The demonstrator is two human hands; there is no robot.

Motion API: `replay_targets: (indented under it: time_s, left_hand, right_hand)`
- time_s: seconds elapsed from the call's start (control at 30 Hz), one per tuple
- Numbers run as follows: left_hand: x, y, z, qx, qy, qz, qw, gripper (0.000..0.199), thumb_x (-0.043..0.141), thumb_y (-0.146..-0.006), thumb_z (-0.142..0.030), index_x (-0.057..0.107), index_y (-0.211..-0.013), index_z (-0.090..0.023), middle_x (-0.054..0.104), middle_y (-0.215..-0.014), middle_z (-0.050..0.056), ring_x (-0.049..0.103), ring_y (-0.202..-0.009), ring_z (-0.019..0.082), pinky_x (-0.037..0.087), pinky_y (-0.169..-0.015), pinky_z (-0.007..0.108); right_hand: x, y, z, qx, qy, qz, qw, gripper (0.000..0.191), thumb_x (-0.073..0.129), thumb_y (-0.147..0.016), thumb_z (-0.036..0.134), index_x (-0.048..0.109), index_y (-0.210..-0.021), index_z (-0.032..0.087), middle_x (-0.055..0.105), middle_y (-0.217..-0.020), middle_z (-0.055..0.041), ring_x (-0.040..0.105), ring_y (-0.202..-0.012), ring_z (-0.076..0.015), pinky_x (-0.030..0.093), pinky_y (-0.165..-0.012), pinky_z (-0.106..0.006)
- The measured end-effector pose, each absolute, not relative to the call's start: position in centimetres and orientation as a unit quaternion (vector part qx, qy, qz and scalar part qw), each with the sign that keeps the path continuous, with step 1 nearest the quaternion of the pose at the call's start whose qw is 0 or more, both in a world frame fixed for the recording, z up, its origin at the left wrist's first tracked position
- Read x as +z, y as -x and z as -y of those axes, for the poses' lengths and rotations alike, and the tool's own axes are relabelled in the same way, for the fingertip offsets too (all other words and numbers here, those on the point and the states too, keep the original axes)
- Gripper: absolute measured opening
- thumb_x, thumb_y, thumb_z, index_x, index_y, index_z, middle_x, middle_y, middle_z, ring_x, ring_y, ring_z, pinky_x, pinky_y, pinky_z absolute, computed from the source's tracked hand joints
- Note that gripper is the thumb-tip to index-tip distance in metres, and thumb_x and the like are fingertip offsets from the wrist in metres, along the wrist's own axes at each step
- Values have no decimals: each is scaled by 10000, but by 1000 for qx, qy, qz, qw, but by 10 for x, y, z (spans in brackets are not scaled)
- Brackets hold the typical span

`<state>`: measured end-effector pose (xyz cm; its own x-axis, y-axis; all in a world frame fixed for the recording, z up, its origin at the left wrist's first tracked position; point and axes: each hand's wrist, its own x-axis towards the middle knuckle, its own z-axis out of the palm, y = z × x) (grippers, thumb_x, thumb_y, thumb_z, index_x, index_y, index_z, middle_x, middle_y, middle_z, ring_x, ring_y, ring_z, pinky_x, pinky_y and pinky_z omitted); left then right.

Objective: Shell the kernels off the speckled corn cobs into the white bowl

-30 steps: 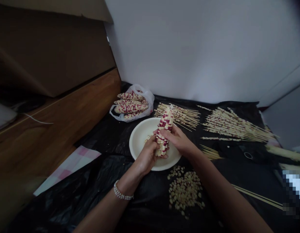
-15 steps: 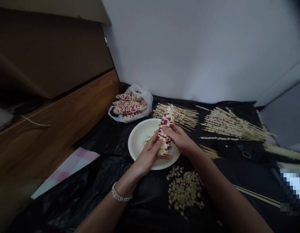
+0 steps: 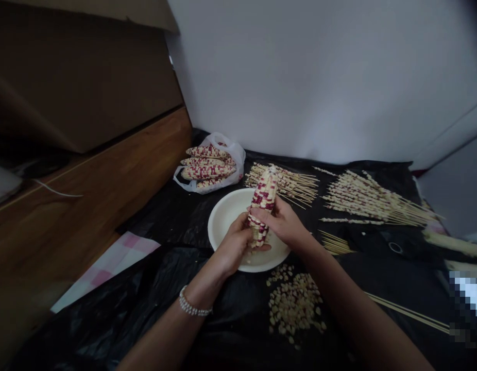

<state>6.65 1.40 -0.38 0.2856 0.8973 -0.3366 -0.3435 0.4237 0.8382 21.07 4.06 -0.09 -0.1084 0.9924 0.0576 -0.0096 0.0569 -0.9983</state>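
An ear of corn [image 3: 263,193] with cream and dark red kernels is held tilted upward over a white bowl [image 3: 220,216]. My left hand [image 3: 237,242] is closed around its lower end from the left. From the right, my right hand [image 3: 283,219] grips the same cob, its thumb lying across the kernels. The fingers behind the cob are partly hidden. Just below the bowl, a heap of loose kernels [image 3: 294,304] lies on black plastic sheeting [image 3: 165,288].
Several more cobs [image 3: 207,171] lie in a white plastic bag [image 3: 237,159] at the back left. Skewers threaded with kernels [image 3: 354,198] lie at the right, another bunch [image 3: 292,183] behind the bowl. Bare sticks [image 3: 335,242] lie right of my arm. A wall [image 3: 300,77] stands behind.
My right thumb has shifted lower and leftward across the cob. My left hand has moved slightly down and left along it. The view has shifted a little.
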Motion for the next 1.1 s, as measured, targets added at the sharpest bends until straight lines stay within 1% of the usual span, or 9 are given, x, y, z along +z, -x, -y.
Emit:
replay_targets:
  time_s: [0.07, 0.17, 0.27, 0.4, 0.5, 0.6, 0.8, 1.0, 1.1]
  left_hand:
    - [-2, -65, -14, 428, -314, -405, 745, 501, 643, -617, -97, 658, -1110, -187, 679, -1061, 66, 656, -887, 200, 639, -816, 426]
    - [0, -64, -13, 436, -304, -398, 748, 378, 752, -735, -230, 656, -1098, -182, 665, -1110, 78, 660, -924, 209, 643, -805, 421]
    - [-3, -66, -12, 437, -335, -400, 733, 471, 837, -775, -401, 651, -1148, -181, 651, -1152, 90, 653, -964, 218, 643, -787, 398]
    - [-6, -68, -11, 443, -376, -405, 706, 561, 873, -749, -461, 655, -1185, -183, 647, -1187, 97, 648, -994, 229, 643, -781, 377]
    - [-6, -68, -10, 441, -395, -406, 696, 582, 853, -771, -458, 639, -1241, -189, 643, -1236, 114, 647, -1036, 250, 647, -779, 373]
    - [-4, -68, -9, 438, -407, -409, 689, 565, 816, -801, -439, 614, -1267, -193, 643, -1234, 118, 649, -1023, 255, 652, -769, 389]
    - [-4, -70, -8, 431, -436, -448, 651, 436, 748, -787, -340, 616, -1176, -192, 663, -1105, 101, 652, -960, 272, 632, -643, 354]
    - [-5, -70, -8, 437, -473, -492, 586, 313, 654, -761, -230, 645, -1072, -201, 649, -1031, 83, 609, -933, 263, 578, -566, 284]
    - [-9, -69, -10, 438, -454, -493, 598, 323, 637, -738, -186, 649, -1060, -214, 652, -971, 61, 605, -843, 232, 554, -555, 271]
  right_hand:
    - [0, -213, -42, 517, 466, 521, 494, 394, 779, -759, 474, 626, -1023, 224, 708, -991, -42, 651, -920, -222, 545, -873, -377]
    - [-1, -216, -44, 518, 466, 507, 507, 407, 791, -748, 495, 640, -998, 212, 719, -986, -44, 656, -923, -225, 545, -895, -388]
    - [-1, -217, -44, 522, 454, 506, 515, 410, 800, -748, 491, 645, -1002, 209, 724, -973, -39, 654, -916, -220, 540, -900, -387]
    - [1, -218, -44, 531, 459, 501, 506, 446, 826, -716, 508, 637, -998, 219, 729, -987, -44, 651, -910, -224, 537, -874, -380]
    - [2, -218, -44, 537, 460, 500, 500, 447, 808, -726, 543, 628, -984, 225, 724, -973, -48, 649, -889, -226, 535, -843, -379]
    - [1, -217, -45, 533, 459, 500, 505, 452, 811, -715, 543, 620, -973, 226, 720, -989, -50, 643, -884, -221, 531, -849, -381]
    - [1, -212, -41, 473, 478, 550, 495, 381, 765, -763, 507, 620, -975, 225, 697, -926, -33, 638, -866, -217, 531, -828, -370]
    - [-3, -209, -37, 435, 492, 581, 481, 415, 764, -784, 496, 619, -1052, 215, 712, -1002, -66, 647, -922, -239, 537, -881, -405]
    - [-3, -209, -37, 435, 498, 574, 483, 420, 779, -776, 491, 626, -1057, 220, 719, -1005, -61, 658, -925, -241, 546, -887, -407]
